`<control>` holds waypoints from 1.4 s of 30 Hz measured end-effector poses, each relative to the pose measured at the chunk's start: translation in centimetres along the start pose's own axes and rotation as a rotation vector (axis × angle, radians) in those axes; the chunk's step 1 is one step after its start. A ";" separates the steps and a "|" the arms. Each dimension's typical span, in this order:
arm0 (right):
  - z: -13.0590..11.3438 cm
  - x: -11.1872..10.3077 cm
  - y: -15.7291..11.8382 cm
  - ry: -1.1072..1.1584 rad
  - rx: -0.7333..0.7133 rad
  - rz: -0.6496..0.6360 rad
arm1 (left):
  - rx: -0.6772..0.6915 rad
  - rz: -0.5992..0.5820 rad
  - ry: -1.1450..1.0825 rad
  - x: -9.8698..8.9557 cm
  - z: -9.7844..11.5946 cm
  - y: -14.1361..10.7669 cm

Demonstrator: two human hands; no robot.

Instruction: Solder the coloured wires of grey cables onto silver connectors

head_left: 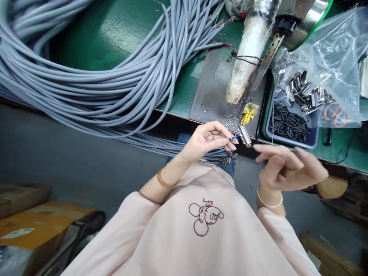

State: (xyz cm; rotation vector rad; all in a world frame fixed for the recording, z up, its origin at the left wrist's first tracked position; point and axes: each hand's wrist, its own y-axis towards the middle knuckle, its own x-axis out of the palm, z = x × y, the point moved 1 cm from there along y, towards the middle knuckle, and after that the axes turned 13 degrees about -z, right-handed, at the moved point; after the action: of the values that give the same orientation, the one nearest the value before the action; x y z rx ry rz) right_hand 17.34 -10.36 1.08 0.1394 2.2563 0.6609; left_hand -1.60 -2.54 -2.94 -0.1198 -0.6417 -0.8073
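My left hand (208, 141) pinches the end of a grey cable, where thin coloured wires (235, 137) stick out, a blue one among them. The wire tips are at the toothed side of a metal multi-pin connector (244, 135). A yellow clip (247, 113) on the dark metal plate (214, 84) is at the connector's upper end. Just right of the connector, my right hand (287, 168) is raised and slightly blurred, fingers apart, with nothing visible in it. A thin pale strand (273, 126) runs down to its index finger; whether they touch I cannot tell.
Large grey cable bundles (138, 88) cover the table's left side. A white wrapped rod (244, 69) slants over the plate, beside a metal spool (309, 27). At right, a bin (312, 142) contains small black tubes, under a plastic bag (342, 50) of connectors. Cartons (43, 222) lie at lower left.
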 end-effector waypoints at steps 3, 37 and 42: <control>-0.1 0.5 0.4 0.013 -0.025 0.158 | -0.001 0.012 0.012 -0.1 -0.1 0.0; 1.0 4.7 2.6 -0.058 0.025 0.091 | 0.148 0.395 0.542 1.6 0.7 2.3; 1.3 4.7 3.2 -0.048 0.009 0.088 | 0.168 0.421 0.588 1.4 0.7 2.6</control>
State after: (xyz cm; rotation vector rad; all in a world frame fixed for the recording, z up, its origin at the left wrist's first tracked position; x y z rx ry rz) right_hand 14.66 -5.65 -1.12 0.2576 2.2172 0.6868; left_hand 0.59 -1.41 -1.20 0.1320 -0.1125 -0.3463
